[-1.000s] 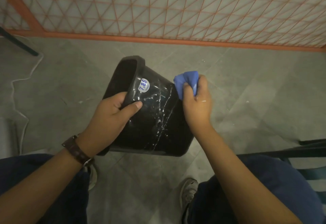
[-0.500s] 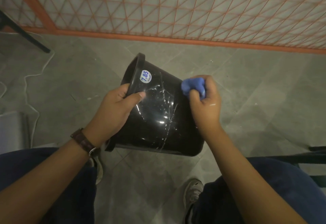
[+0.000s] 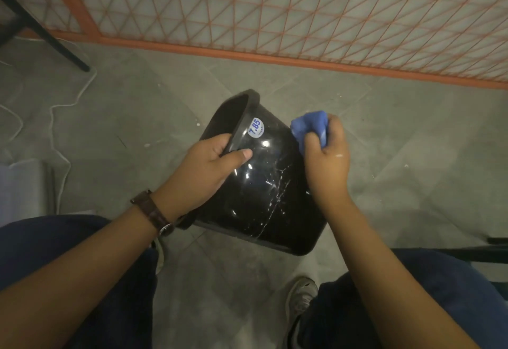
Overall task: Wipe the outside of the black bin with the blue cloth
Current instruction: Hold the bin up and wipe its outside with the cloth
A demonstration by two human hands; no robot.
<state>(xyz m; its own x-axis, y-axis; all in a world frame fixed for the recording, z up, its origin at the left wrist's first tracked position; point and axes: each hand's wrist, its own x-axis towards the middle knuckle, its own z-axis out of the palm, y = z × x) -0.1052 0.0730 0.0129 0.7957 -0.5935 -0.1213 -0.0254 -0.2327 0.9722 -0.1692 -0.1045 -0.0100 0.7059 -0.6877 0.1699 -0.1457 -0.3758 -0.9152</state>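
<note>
Bare floor [image 3: 412,156] lay open right of the black bin [image 3: 264,197]; the orange lattice fence [image 3: 275,19] closed off the far side, a white cable [image 3: 59,118] trailed left

Indoor room (unclear kind), tiled floor [image 3: 412,156], orange lattice screen [image 3: 302,13]

bin [image 3: 264,183] far side hidden, sticker [image 3: 256,128] small print unreadable

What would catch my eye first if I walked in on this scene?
Probably the glossy black bin at the centre, tipped on its side, streaked with white marks and bearing a round sticker reading 7.85. The left hand holds its rim, while the right hand presses a bunched blue cloth against its side. Behind runs an orange lattice screen.
</note>
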